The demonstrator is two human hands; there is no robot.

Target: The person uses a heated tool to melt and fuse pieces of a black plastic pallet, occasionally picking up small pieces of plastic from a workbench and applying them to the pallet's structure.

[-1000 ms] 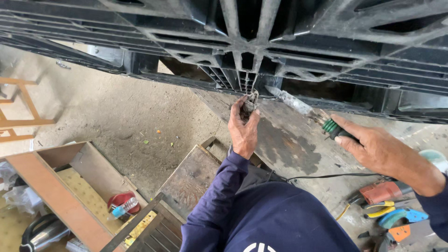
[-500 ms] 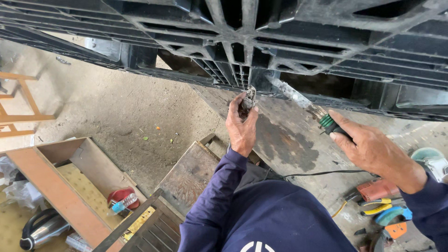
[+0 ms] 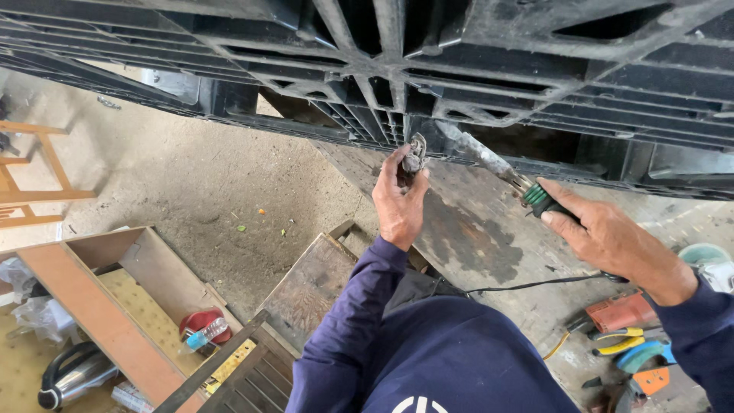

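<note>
Just one view here, a head-mounted cam looking steeply down past the wearer's own chest. The black plastic pallet point(image 3: 489, 69) fills the top of the frame, really close to the lens. Below the pallet you get dirt floor point(image 3: 199, 191), and a wooden crate point(image 3: 92, 298) further down-left of it.

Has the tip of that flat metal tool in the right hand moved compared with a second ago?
Yes. The tool's blade has slid left along the black plastic pallet, closer to the rib where the left hand holds a small metal piece.
</note>
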